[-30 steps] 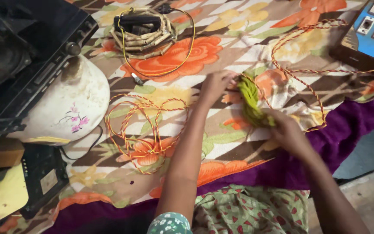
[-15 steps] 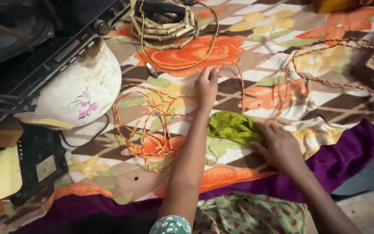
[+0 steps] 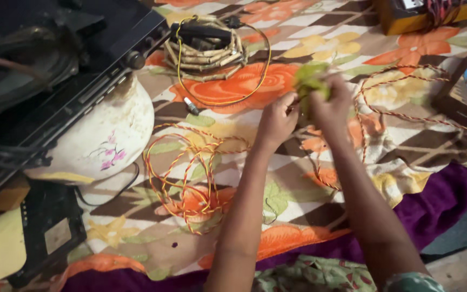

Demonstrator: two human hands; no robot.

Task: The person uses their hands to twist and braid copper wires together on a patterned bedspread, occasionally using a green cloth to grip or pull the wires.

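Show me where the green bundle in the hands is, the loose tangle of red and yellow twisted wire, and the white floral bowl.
Green bundle (image 3: 310, 81), head view, its top between both hands.
Red and yellow twisted wire (image 3: 190, 178), head view, middle of the tangle.
White floral bowl (image 3: 101, 140), head view, its side near the flower print.

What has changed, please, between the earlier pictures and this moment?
The green bundle, pressed to the cloth by the right hand half a second ago, is now lifted, and the left hand has come off the cloth to join it. The coiled twisted wire and white helmet stayed put.
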